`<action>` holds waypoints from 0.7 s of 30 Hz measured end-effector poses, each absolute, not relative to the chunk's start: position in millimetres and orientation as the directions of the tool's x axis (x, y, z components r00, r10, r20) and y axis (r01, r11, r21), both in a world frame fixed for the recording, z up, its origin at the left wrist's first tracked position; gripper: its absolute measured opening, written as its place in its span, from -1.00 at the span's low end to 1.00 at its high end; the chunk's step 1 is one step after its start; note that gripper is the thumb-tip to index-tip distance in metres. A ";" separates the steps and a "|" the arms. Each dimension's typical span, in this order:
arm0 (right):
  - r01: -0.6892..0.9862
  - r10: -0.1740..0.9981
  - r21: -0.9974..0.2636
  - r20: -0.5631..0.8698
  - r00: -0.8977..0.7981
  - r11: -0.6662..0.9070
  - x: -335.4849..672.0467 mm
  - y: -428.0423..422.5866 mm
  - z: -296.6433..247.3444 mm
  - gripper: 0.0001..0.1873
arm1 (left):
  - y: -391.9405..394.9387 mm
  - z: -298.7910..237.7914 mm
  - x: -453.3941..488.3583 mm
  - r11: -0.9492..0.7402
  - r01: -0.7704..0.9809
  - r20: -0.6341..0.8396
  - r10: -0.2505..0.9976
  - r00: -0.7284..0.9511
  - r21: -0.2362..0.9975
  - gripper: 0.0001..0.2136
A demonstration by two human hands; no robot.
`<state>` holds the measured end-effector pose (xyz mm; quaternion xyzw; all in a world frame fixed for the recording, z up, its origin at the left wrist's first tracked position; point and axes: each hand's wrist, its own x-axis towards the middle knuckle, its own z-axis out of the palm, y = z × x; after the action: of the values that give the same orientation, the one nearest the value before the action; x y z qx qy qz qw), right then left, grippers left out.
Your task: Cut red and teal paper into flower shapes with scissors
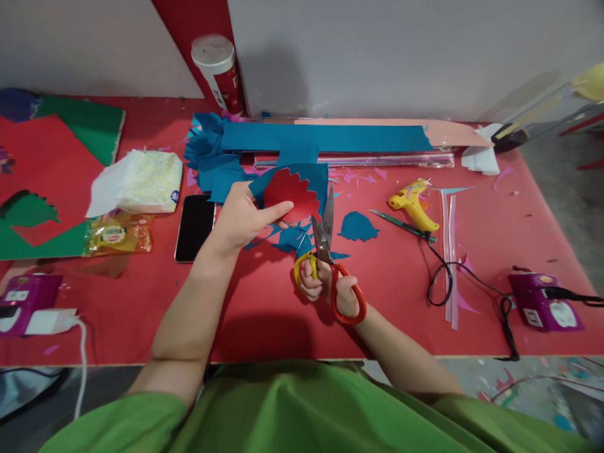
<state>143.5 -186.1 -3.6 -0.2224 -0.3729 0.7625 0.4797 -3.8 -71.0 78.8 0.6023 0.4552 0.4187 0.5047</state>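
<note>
My left hand (248, 217) pinches a red scalloped cutout (292, 196) flat against a piece of blue paper (315, 172), thumb on top. In my right hand (325, 283) is a pair of scissors (323, 242) with one yellow and one red handle loop. The blades are apart, pointing up at the right edge of the blue paper and the cutout; whether they touch it I cannot tell. To the right of the blades lies a blue scalloped petal shape (358, 226). Blue paper scraps (295, 239) are scattered beneath my left hand.
A yellow glue gun (414, 204) with a cord and a green-handled pointed tool (401, 225) lie at right. Behind are a long blue strip (358, 137) and a canister (219, 72). A phone (194, 228), tissue pack (151, 179) and red sheet (47, 157) lie left. Purple power boxes (542, 302) flank the table.
</note>
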 end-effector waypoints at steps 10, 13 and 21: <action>-0.551 0.919 -0.802 0.005 -0.395 -0.233 142.5 -188.3 -5.5 -0.31 | -74.4 87.8 -3.2 -0.154 0.151 0.119 0.969 0.218 0.976 -0.75; -0.552 0.915 -0.799 0.005 -0.404 -0.239 143.3 -187.6 -4.0 -0.31 | -75.9 87.9 -3.9 -0.120 0.131 0.087 0.968 0.237 0.984 -0.77; -0.541 0.914 -0.804 -0.009 -0.405 -0.248 143.8 -186.5 -3.4 -0.30 | -72.7 85.1 -5.7 -0.181 0.171 0.139 0.963 0.230 0.969 -0.78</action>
<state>143.8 -186.5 -3.4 -0.2491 -0.3750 0.7496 0.4853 -5.7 -72.7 85.1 0.6359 0.4460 0.4312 0.4591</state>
